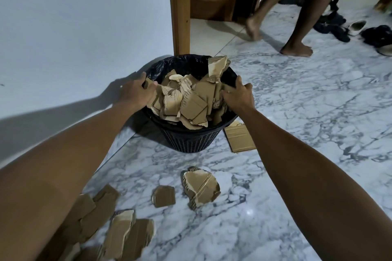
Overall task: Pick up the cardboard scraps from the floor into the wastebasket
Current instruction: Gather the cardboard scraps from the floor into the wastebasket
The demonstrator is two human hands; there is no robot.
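Both hands, left hand [135, 91] and right hand [238, 96], curl around heaped cardboard scraps [186, 99] at the wastebasket [191, 140] rim; overfilled, pieces risk spilling onto the floor [297, 112].

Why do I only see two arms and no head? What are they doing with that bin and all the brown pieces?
The camera sits on the person's head and looks down, so you see only their arms. The left hand and the right hand are at the two sides of a black wastebasket and grip the heap of torn cardboard that fills it to the top. More cardboard scraps lie on the marble floor in front, and a flat piece lies beside the basket. At the back, another person's bare feet are near a wooden door frame, with some shoes nearby.
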